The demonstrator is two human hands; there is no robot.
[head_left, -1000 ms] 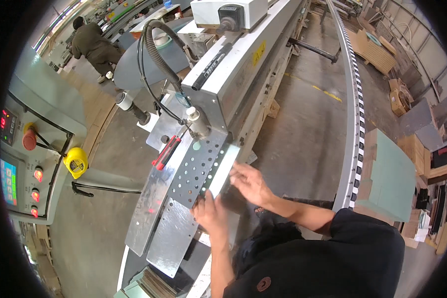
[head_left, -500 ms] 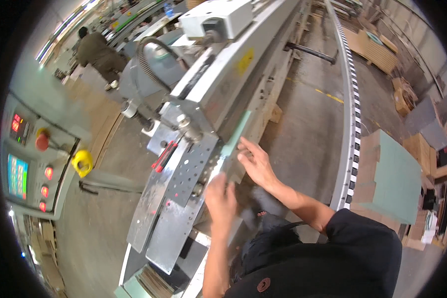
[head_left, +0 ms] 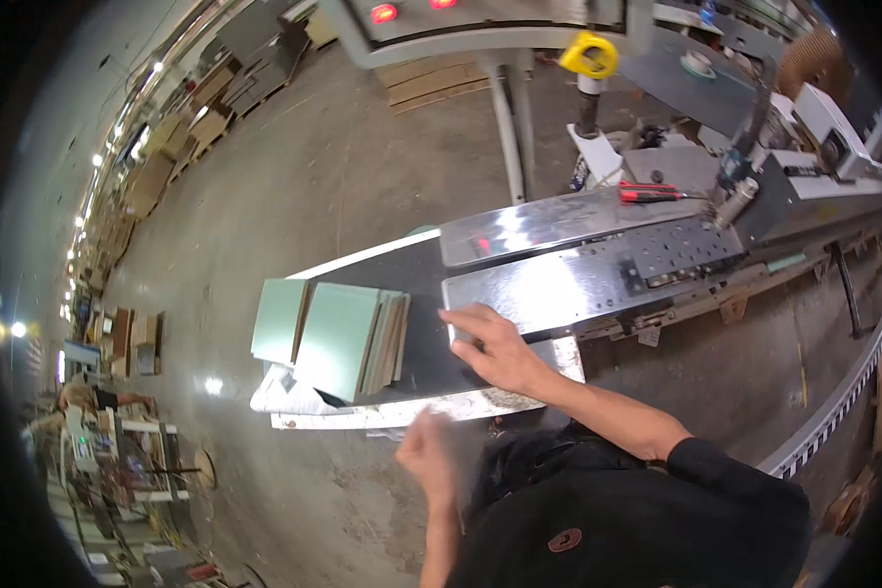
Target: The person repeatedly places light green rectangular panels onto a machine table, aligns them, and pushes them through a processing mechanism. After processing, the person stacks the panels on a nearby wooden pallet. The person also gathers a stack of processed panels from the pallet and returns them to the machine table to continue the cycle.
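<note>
My right hand hovers over the near left end of a shiny metal machine table, its fingers apart and nothing in them. My left hand is lower and further left, just in front of the white edge of a low dark shelf. Motion smears its fingers, so their state is unclear. On that shelf, left of my right hand, a stack of pale green panels leans with its brown edges showing. Another pale green panel lies beside it, above a crumpled white plastic wrap.
A red-and-black hand tool lies on the machine table, near a perforated metal plate. Behind stand a control panel on a post and a yellow ring-shaped fitting. A black-and-white striped rail runs at right.
My view has swung left from the strip in the machine to the shelf with green panels. Both hands have moved away from the strip, which stays in the machine.
</note>
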